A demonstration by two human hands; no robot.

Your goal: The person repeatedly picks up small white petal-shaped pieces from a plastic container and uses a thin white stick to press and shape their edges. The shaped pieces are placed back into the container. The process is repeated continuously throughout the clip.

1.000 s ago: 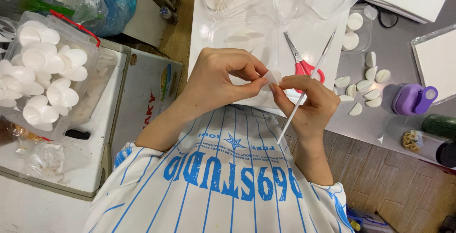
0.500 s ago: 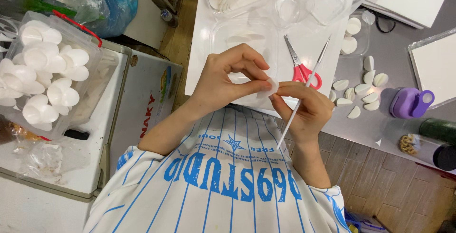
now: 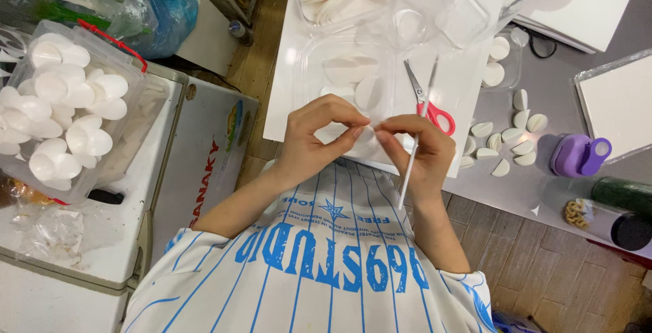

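The left hand and right hand are meeting fingertip to fingertip above the near edge of the white tabletop, both pinching a small white piece between them, while the right hand is also gripping a thin white stick that is slanting down toward the striped shirt. Just beyond the hands, a clear tray is holding flat white discs, with red-handled scissors lying beside it. At far left, a clear bin is holding many white cup-shaped pieces.

Small white piece pinched between fingers
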